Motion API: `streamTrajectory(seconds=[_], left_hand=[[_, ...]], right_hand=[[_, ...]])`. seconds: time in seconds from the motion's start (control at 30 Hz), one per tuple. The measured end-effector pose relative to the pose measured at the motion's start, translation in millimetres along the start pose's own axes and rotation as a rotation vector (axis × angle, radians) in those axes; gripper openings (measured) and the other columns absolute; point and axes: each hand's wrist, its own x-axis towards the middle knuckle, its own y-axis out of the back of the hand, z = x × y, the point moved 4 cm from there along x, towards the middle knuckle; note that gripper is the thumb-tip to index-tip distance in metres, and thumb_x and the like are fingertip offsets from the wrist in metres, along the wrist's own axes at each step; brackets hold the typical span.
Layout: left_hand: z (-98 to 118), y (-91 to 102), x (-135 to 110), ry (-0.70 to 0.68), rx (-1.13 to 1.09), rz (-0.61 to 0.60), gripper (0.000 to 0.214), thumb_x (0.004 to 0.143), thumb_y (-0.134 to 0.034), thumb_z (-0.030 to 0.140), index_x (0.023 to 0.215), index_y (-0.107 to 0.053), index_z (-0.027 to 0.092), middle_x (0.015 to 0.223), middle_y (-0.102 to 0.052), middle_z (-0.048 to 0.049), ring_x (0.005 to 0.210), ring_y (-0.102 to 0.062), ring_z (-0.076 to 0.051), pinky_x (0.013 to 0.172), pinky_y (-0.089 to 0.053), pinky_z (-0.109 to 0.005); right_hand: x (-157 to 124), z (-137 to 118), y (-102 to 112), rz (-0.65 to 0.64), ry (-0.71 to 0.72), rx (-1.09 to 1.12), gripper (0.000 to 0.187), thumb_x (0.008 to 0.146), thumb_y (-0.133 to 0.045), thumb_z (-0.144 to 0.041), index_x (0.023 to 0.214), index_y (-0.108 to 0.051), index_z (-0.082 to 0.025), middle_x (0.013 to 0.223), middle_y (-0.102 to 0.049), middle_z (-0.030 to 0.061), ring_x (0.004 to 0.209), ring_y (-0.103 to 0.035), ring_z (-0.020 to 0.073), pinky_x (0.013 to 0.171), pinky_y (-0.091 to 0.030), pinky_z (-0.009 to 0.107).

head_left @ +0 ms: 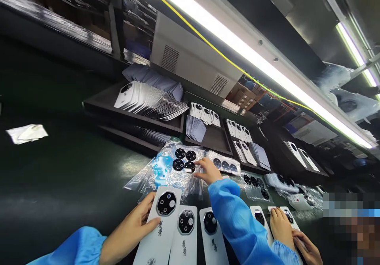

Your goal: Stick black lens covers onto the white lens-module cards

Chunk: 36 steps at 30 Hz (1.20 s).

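My right hand (208, 171) reaches out over a clear plastic bag (142, 182), its fingertips at a round black camera-lens disc (189, 167). Several more discs lie on that bag, and others sit on a second bag (225, 164). My left hand (132, 229) grips the edge of a white phone back cover (157, 233) with an octagonal black camera module. Two similar covers (187, 237) lie next to it, under my right sleeve's reach. Whether the right fingers pinch the disc is hidden.
Another person's hands (281, 226) in blue sleeves work on white covers at the lower right. Black trays (133, 116) with stacked white covers line the dark green bench's far side. A white cloth (26, 133) lies at left. A fluorescent lamp (237, 47) hangs overhead.
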Motion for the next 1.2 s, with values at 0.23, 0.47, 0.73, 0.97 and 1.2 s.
streamTrajectory(seconds=[0.23, 0.47, 0.73, 0.97, 1.2], left_hand=[[10, -1.5, 2, -0.040, -0.062, -0.010, 0.049, 0.073, -0.067, 0.040, 0.112, -0.048, 0.017, 0.105, -0.067, -0.0076, 0.096, -0.064, -0.026, 0.079, -0.048, -0.034], [18, -2.9, 10, -0.007, -0.073, 0.004, 0.047, 0.070, -0.067, 0.032, 0.111, -0.049, 0.019, 0.102, -0.067, -0.0059, 0.096, -0.063, -0.025, 0.081, -0.048, -0.034], [25, -1.2, 42, -0.077, -0.101, 0.052, 0.044, 0.068, -0.063, 0.028, 0.107, -0.047, 0.019, 0.093, -0.070, -0.0034, 0.082, -0.066, -0.021, 0.070, -0.049, -0.030], [29, 3.9, 49, -0.037, -0.069, 0.100, 0.038, 0.069, -0.061, 0.028, 0.103, -0.047, 0.019, 0.096, -0.070, -0.0041, 0.085, -0.066, -0.022, 0.071, -0.049, -0.030], [24, 6.6, 53, -0.023, -0.088, 0.102, 0.040, 0.069, -0.063, 0.027, 0.105, -0.048, 0.019, 0.097, -0.070, -0.0044, 0.088, -0.066, -0.023, 0.073, -0.050, -0.032]], right_hand=[[32, -4, -18, -0.134, 0.084, -0.257, 0.031, 0.078, -0.072, -0.022, 0.106, -0.058, -0.016, 0.116, -0.055, 0.0061, 0.101, -0.055, 0.0215, 0.084, -0.048, 0.040], [49, 7, -33, -0.114, 0.054, -0.378, 0.022, 0.086, -0.064, -0.027, 0.105, -0.058, -0.016, 0.114, -0.056, 0.0059, 0.094, -0.057, 0.0188, 0.077, -0.051, 0.036], [41, 8, -35, 0.006, 0.072, -0.379, 0.046, 0.059, -0.080, -0.011, 0.096, -0.055, -0.021, 0.103, -0.052, 0.0043, 0.097, -0.054, 0.0239, 0.066, -0.047, 0.031], [21, 10, -33, 0.001, 0.226, -0.317, 0.036, 0.075, -0.064, -0.012, 0.108, -0.055, -0.021, 0.108, -0.052, 0.0093, 0.102, -0.056, 0.0276, 0.077, -0.050, 0.038], [22, 10, -30, -0.049, 0.237, -0.254, 0.047, 0.069, -0.070, -0.012, 0.114, -0.057, -0.018, 0.109, -0.051, 0.0093, 0.096, -0.058, 0.0243, 0.082, -0.052, 0.037]])
